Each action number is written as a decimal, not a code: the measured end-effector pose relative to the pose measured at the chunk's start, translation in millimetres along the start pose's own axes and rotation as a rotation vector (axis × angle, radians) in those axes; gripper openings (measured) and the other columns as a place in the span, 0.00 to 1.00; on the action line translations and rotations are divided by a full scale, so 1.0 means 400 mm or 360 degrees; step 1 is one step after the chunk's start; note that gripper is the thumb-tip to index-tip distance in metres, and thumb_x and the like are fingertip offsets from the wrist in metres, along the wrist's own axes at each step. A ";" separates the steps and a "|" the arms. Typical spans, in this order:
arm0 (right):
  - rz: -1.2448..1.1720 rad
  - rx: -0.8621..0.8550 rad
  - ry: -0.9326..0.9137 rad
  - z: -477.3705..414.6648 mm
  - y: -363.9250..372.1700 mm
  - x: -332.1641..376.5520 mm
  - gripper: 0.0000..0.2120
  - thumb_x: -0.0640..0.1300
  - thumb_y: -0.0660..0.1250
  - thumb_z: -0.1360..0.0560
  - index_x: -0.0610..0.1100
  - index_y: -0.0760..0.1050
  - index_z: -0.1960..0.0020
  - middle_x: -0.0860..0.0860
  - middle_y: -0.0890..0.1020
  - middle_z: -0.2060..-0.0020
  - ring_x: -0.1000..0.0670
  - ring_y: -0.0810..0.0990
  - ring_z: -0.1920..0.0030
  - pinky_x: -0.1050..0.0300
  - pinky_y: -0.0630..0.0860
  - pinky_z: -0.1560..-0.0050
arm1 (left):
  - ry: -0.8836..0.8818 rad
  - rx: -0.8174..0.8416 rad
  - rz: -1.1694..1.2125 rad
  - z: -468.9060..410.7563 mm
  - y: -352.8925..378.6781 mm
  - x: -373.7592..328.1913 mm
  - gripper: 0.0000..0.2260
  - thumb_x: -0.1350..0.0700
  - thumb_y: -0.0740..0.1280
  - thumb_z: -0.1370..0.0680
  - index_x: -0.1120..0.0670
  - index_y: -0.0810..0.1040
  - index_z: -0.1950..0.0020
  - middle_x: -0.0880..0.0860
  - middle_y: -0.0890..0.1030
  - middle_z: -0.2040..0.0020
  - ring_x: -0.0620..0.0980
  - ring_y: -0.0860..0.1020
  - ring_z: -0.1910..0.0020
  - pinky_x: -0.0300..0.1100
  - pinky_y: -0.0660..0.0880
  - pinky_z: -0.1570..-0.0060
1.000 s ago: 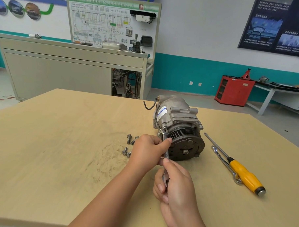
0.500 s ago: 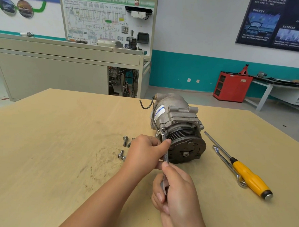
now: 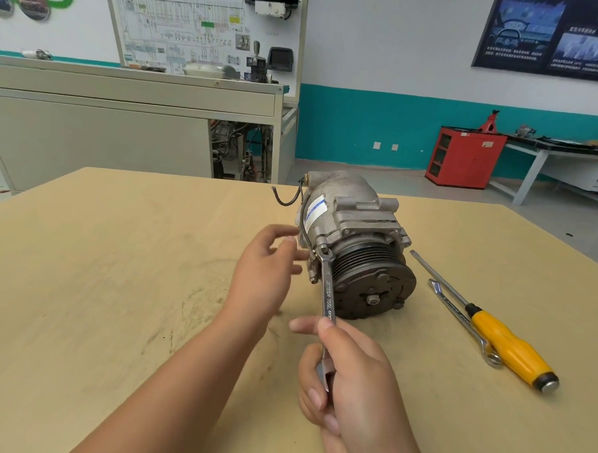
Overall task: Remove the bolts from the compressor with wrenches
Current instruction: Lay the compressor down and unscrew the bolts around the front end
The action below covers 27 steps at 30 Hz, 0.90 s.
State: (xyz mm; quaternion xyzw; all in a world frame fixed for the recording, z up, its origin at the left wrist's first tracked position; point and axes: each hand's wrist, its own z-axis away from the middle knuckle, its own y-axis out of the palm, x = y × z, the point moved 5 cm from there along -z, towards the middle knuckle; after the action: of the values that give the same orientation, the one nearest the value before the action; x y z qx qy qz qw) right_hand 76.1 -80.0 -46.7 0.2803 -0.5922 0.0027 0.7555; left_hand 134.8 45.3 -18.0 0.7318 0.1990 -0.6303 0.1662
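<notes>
Bottom center, right hand (image 3: 359, 386) has its fingers curled round the wrench (image 3: 328, 289) handle, and the wrench head is up against the compressor's (image 3: 352, 221) left side. Left hand (image 3: 265, 269) hovers just left of it, fingers loose, holding nothing. The compressor sits mid-frame on the table (image 3: 100, 269), with a yellow screwdriver (image 3: 505, 341) lying to its right.

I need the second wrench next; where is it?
In the head view, the second wrench lies on the table, right of the compressor, beside the yellow-handled screwdriver.
</notes>
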 end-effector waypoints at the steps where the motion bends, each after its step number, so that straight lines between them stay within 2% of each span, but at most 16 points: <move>1: 0.0017 0.0004 0.0005 0.000 0.001 -0.001 0.15 0.40 0.53 0.19 0.35 0.75 0.55 0.47 0.63 0.84 0.55 0.57 0.87 0.71 0.54 0.80 | -0.0047 0.0033 0.0037 -0.014 0.001 -0.003 0.08 0.54 0.59 0.20 0.47 0.77 0.51 0.50 0.84 0.60 0.45 0.77 0.65 0.40 0.69 0.65; 4: 0.0100 0.0022 0.0024 -0.001 0.000 -0.003 0.15 0.40 0.52 0.19 0.36 0.74 0.56 0.46 0.64 0.84 0.55 0.57 0.87 0.71 0.54 0.81 | -0.0236 0.0133 0.0022 -0.045 0.009 -0.005 0.08 0.50 0.63 0.21 0.50 0.79 0.56 0.50 0.83 0.59 0.45 0.78 0.63 0.37 0.67 0.68; 7: 0.0158 0.0044 0.0038 -0.002 -0.001 -0.002 0.14 0.41 0.52 0.20 0.36 0.73 0.57 0.46 0.64 0.84 0.54 0.58 0.86 0.69 0.54 0.81 | -0.0335 0.0193 0.0038 -0.060 0.020 -0.001 0.12 0.44 0.68 0.25 0.53 0.80 0.56 0.47 0.81 0.61 0.45 0.78 0.61 0.36 0.65 0.69; 11: 0.0137 0.0076 0.0028 -0.004 0.001 -0.004 0.14 0.40 0.53 0.20 0.37 0.73 0.59 0.46 0.63 0.85 0.54 0.56 0.87 0.70 0.54 0.82 | -0.0239 0.0024 0.0153 -0.061 0.028 0.008 0.06 0.51 0.72 0.27 0.51 0.80 0.61 0.49 0.81 0.61 0.50 0.80 0.56 0.35 0.65 0.72; 13: 0.0082 0.0083 0.0030 -0.005 0.003 -0.006 0.14 0.40 0.54 0.21 0.37 0.73 0.61 0.46 0.62 0.85 0.53 0.55 0.87 0.70 0.54 0.81 | -0.0138 0.0009 0.0204 -0.057 0.038 0.004 0.00 0.55 0.72 0.26 0.50 0.82 0.57 0.49 0.83 0.59 0.49 0.82 0.53 0.37 0.72 0.66; 15: 0.0048 0.0088 0.0039 -0.006 0.006 -0.009 0.15 0.41 0.54 0.21 0.38 0.73 0.62 0.46 0.62 0.85 0.53 0.55 0.87 0.71 0.54 0.81 | -0.0036 -0.0009 0.0137 -0.058 0.041 0.001 0.04 0.54 0.69 0.24 0.48 0.83 0.57 0.48 0.85 0.59 0.47 0.82 0.53 0.41 0.77 0.55; 16: 0.0049 0.0090 0.0042 -0.007 0.007 -0.011 0.15 0.41 0.54 0.21 0.38 0.73 0.62 0.46 0.62 0.85 0.53 0.55 0.86 0.71 0.54 0.81 | -0.0008 -0.0019 0.0108 -0.060 0.039 0.000 0.07 0.52 0.67 0.23 0.48 0.83 0.58 0.47 0.85 0.59 0.46 0.82 0.53 0.41 0.77 0.53; 20: 0.0127 0.0088 0.0015 -0.012 0.007 -0.014 0.14 0.43 0.53 0.21 0.40 0.71 0.62 0.47 0.62 0.85 0.53 0.55 0.86 0.69 0.54 0.80 | -0.0012 0.0018 0.0136 -0.063 0.034 0.003 0.13 0.50 0.62 0.20 0.49 0.84 0.58 0.42 0.84 0.62 0.38 0.82 0.58 0.36 0.76 0.55; 24: 0.0199 0.0129 0.0010 -0.012 0.004 -0.009 0.13 0.43 0.52 0.20 0.40 0.68 0.59 0.49 0.62 0.85 0.54 0.55 0.84 0.67 0.54 0.80 | 0.0001 0.0019 0.0166 -0.060 0.037 0.005 0.11 0.52 0.62 0.21 0.50 0.84 0.56 0.46 0.84 0.56 0.43 0.81 0.52 0.35 0.74 0.55; 27: 0.0241 0.0148 -0.0035 -0.007 0.005 -0.003 0.12 0.42 0.51 0.19 0.40 0.67 0.59 0.49 0.63 0.85 0.54 0.56 0.84 0.67 0.54 0.79 | -0.0009 0.0021 0.0161 -0.056 0.038 0.010 0.10 0.52 0.63 0.22 0.51 0.85 0.54 0.46 0.85 0.54 0.44 0.80 0.49 0.41 0.75 0.46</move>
State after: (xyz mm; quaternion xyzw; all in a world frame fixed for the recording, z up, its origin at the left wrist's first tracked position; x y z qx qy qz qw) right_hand 77.7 -76.7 -47.2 0.2694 -0.6192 0.0843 0.7328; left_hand 162.2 43.4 -18.8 0.7403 0.1571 -0.6243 0.1936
